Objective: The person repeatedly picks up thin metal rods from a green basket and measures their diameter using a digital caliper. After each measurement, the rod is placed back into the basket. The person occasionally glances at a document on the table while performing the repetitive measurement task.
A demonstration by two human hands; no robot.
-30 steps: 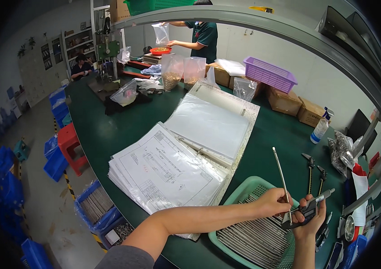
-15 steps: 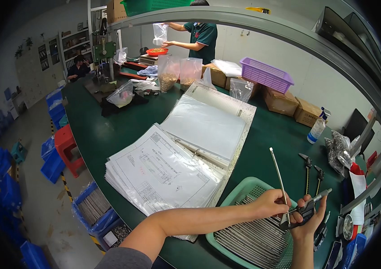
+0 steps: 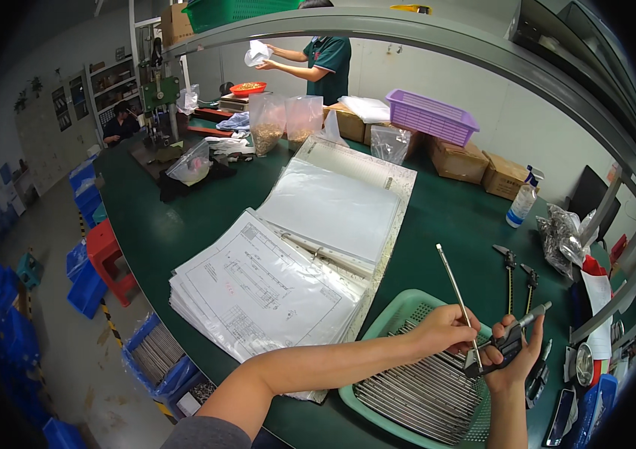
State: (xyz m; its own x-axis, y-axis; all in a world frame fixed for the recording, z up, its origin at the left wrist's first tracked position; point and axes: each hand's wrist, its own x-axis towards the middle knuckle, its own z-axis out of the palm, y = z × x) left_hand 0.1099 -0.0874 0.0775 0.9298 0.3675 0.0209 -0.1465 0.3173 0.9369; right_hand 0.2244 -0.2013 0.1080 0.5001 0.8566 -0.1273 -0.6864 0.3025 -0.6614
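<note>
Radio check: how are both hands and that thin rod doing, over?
Left hand: pinching thin metal rod. Right hand: holding micrometer, its frame at the rod's lower end. Green basket of rods beneath; nothing visibly blocking.

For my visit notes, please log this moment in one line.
left fingers: holding metal rod; right fingers: holding micrometer; below: green basket of rods; beside basket: open binder

Between binder (image 3: 333,213) and calipers (image 3: 510,263), a strip of bare table (image 3: 437,213) runs forward — the tilted rod (image 3: 449,271) juts over it, cardboard boxes (image 3: 458,162) close its far end — bottle (image 3: 521,207) and plastic bag (image 3: 560,236) crowd the right.
</note>
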